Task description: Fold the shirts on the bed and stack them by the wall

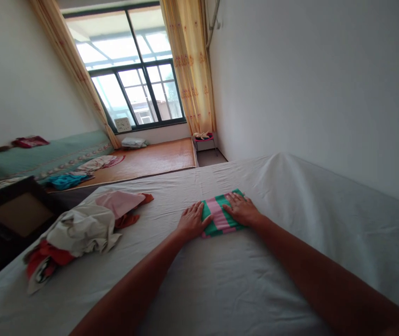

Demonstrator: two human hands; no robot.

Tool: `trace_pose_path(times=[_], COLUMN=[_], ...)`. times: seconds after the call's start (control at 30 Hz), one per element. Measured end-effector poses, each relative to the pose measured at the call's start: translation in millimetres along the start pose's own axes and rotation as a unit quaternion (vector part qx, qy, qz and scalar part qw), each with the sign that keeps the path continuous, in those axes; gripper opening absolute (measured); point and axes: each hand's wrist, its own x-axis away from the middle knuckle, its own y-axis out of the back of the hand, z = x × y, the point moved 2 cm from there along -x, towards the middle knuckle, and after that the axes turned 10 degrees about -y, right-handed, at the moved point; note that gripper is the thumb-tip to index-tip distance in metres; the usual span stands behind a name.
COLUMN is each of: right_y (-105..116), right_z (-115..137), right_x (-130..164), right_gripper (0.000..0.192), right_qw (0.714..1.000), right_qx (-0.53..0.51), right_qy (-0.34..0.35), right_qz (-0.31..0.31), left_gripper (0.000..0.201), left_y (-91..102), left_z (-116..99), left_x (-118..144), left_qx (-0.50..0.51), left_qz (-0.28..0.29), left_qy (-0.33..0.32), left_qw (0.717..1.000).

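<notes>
A folded green and pink striped cloth garment (217,214) lies flat as a small rectangle on the pale bed sheet (220,289). My left hand (193,221) rests on its left edge, fingers stretched out and thumb over the cloth. On its right part lies my right hand (243,210), fingers spread and palm down. Both hands touch the cloth from above without gripping it. The garment's exact kind cannot be made out while folded.
To the left is a heap of rumpled clothes (83,228) in white, pink and red. A dark cabinet (13,224) stands beyond the bed's left edge. Farther off are a second bed with a brown mat (160,158), a small stool (204,137) and a white wall (308,93).
</notes>
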Motion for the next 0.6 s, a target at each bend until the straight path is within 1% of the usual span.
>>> trace_pose_path(times=[0.07,0.13,0.17,0.23,0.3,0.33,0.37,0.43,0.47,0.53,0.57,0.6], right_y=[-0.2,0.6,1.6,5.6,13.3,18.1,22.8,31.2,34.4,39.0,41.2,43.9], right_z=[-16.0,-27.4,-30.9,-34.0,-33.6,-32.7,-31.3,-26.5,-22.9,-14.5,-10.1,-6.0], right_x=[-8.6,-15.7,-18.6,-23.0,-25.8,-26.4,-26.3,-23.3,-20.3,-11.9,-7.3,-3.2], right_gripper=[0.063,0.06,0.06,0.061,0.063,0.061,0.057,0.046,0.042,0.038,0.038,0.039], right_qw=[0.998,0.992,0.989,0.985,0.979,0.973,0.964,0.937,0.917,0.866,0.84,0.818], right_qx=[-0.007,-0.018,-0.027,-0.064,-0.126,-0.168,-0.214,-0.314,-0.363,-0.447,-0.477,-0.5], right_qy=[-0.069,-0.114,-0.126,-0.128,-0.132,-0.14,-0.148,-0.149,-0.141,-0.128,-0.127,-0.127], right_qz=[-0.013,-0.047,-0.067,-0.091,-0.09,-0.076,-0.05,0.033,0.084,0.186,0.228,0.256], left_gripper=[0.077,0.079,0.08,0.082,0.083,0.083,0.083,0.083,0.082,0.081,0.08,0.078], left_y=[2.5,3.2,2.7,0.9,-0.9,-1.5,-1.8,-1.9,-1.7,-0.6,0.2,1.0], left_z=[4.8,6.9,7.4,7.8,8.6,9.3,10.1,12.2,13.2,14.9,15.7,16.8], left_x=[1.9,4.9,6.4,8.6,9.6,9.8,9.8,10.0,10.1,10.5,10.7,10.9], left_qx=[0.003,0.012,0.017,0.027,0.034,0.037,0.04,0.047,0.05,0.054,0.057,0.062], left_qz=[0.002,0.006,0.008,0.009,0.004,0.0,-0.004,-0.012,-0.016,-0.024,-0.03,-0.036], left_qy=[-0.005,-0.007,-0.004,-0.001,-0.004,-0.006,-0.009,-0.013,-0.016,-0.024,-0.028,-0.028], left_qw=[1.0,1.0,1.0,1.0,0.999,0.999,0.999,0.999,0.999,0.998,0.998,0.997])
